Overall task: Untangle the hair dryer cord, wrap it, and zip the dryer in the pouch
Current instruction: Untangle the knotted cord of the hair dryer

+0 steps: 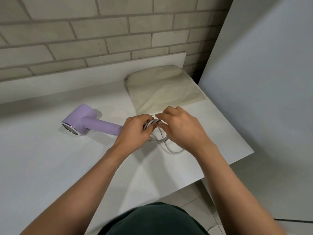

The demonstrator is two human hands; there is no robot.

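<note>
A lilac hair dryer (88, 122) lies on its side on the white table (50, 167), its handle pointing right toward my hands. Its grey-white cord (162, 139) is gathered in several loops just right of the handle. My left hand (135, 131) grips the top of the coil with curled fingers. My right hand (183, 128) pinches the same bundle from the right. One loose loop trails on the table below my right hand. The cream fabric pouch (164, 89) lies flat behind my hands, and its zipper is not visible.
A brick wall (84, 39) runs along the back of the table. A tall white panel (264, 99) stands close on the right, past the table's right edge. Tiled floor (194, 197) shows below the table's front corner.
</note>
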